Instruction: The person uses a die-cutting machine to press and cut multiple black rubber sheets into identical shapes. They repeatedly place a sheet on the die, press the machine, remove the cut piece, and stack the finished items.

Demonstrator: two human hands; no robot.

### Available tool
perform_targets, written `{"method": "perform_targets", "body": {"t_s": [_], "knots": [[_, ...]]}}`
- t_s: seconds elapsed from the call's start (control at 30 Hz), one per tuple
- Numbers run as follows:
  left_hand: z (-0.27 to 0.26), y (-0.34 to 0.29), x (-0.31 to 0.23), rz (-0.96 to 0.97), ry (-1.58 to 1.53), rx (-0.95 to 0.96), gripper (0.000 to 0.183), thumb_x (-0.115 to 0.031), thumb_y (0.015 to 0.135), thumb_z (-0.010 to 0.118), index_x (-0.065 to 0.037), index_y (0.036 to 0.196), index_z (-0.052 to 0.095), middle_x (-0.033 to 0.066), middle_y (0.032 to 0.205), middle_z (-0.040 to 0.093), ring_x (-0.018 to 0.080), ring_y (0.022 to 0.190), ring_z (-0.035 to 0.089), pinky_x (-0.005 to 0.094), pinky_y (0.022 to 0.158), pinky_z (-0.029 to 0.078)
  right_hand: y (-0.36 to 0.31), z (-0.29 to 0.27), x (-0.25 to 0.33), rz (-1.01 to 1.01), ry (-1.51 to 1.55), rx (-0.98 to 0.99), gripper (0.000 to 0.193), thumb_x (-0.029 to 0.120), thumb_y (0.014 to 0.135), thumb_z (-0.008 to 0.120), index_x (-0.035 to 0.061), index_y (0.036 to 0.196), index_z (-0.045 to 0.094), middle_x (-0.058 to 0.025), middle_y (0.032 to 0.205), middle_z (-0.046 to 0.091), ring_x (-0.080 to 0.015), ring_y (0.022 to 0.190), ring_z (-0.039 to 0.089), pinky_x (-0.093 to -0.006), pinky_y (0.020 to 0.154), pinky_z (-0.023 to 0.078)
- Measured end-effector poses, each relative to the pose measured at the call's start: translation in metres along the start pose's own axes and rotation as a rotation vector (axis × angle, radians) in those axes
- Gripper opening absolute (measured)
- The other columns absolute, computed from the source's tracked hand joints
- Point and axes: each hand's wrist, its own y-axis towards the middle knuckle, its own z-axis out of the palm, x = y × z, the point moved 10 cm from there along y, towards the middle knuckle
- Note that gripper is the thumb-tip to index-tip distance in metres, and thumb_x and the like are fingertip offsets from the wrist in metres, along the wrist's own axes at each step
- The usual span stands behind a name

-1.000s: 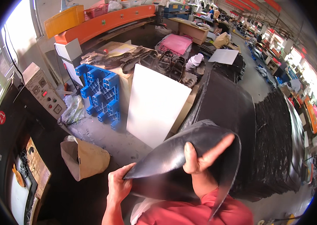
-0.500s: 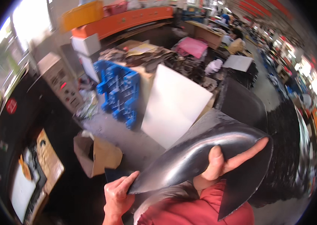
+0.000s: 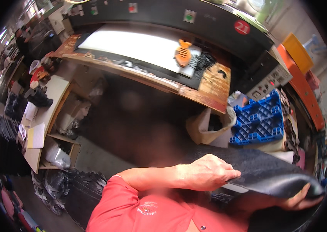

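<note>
A large, flexible black sheet (image 3: 264, 170), smooth and shiny where it curls, stretches across the lower right. My left hand (image 3: 212, 173) is closed on its near left edge, the forearm reaching across in front of my red shirt. Farther right, my right hand (image 3: 298, 199) grips the sheet from beneath at its curled end, with part of the fingers hidden by it. Whether the sheet is leather or rubber I cannot tell.
Ahead stands a wooden-edged workbench (image 3: 200, 94) with a white board (image 3: 132, 43) and an orange slotted object (image 3: 183, 53). A sack-like bin (image 3: 206, 133), a blue plastic pallet (image 3: 258, 120) and a control box (image 3: 275, 82) are at right. A pale table (image 3: 57, 96) stands left.
The view has swung left, bringing the workbench to the front. Both hands still hold the black sheet, which now lies flatter and farther to the right in view.
</note>
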Motion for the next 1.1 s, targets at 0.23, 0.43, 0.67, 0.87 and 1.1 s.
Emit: {"method": "perform_targets", "body": {"t_s": [0.23,0.43,0.67,0.87,1.1], "knots": [[-0.215,-0.14,0.083,-0.408,0.047,-0.504,0.012,-0.009,0.096,0.078,-0.002,0.105,0.078,0.0132,0.086,0.075,0.0204,0.074,0.072,0.0321,0.07,0.057,-0.096,0.413,0.281,-0.026,0.986,0.905,0.058,0.028,0.105,0.064,0.0007,0.155,0.053,-0.0188,0.152,0.061,-0.0275,0.14,0.059,-0.0371,0.117,0.044],[-0.374,-0.331,0.247,-1.024,-0.113,-0.99,0.031,-0.027,0.101,0.078,0.001,0.113,0.08,0.0015,0.1,0.077,0.0095,0.089,0.067,0.0291,0.081,0.055,-0.306,0.502,0.405,-0.241,1.06,1.346,0.057,0.031,0.102,0.074,0.0043,0.15,0.059,-0.0139,0.127,0.073,-0.0293,0.111,0.068,-0.0406,0.103,0.052],[-0.442,-0.425,0.303,-1.049,-0.218,-0.941,0.034,-0.023,0.105,0.072,0.002,0.128,0.075,0.0017,0.116,0.076,0.0106,0.104,0.067,0.0292,0.093,0.054,-0.426,0.481,0.146,0.227,0.45,1.167,0.043,0.024,0.098,0.075,-0.0036,0.131,0.069,-0.0224,0.13,0.069,-0.0377,0.122,0.065,-0.0459,0.109,0.05],[-0.485,-0.439,0.307,-1.11,-0.402,-0.873,0.028,-0.021,0.106,0.072,0.0,0.123,0.077,0.0018,0.109,0.076,0.0105,0.099,0.067,0.0307,0.089,0.055,-0.518,0.418,0.048,0.753,0.048,1.267,0.054,0.031,0.098,0.079,-0.0064,0.134,0.065,-0.0216,0.124,0.068,-0.0356,0.119,0.065,-0.0469,0.106,0.05],[-0.542,-0.484,0.312,-1.337,-0.306,-0.805,0.031,-0.018,0.099,0.078,0.005,0.12,0.076,0.0059,0.107,0.078,0.0143,0.094,0.071,0.0317,0.086,0.058,-0.529,0.403,0.097,1.282,0.364,1.359,0.032,0.02,0.099,0.078,-0.0008,0.12,0.065,-0.0065,0.108,0.07,-0.0193,0.102,0.064,-0.0357,0.091,0.052]]}}
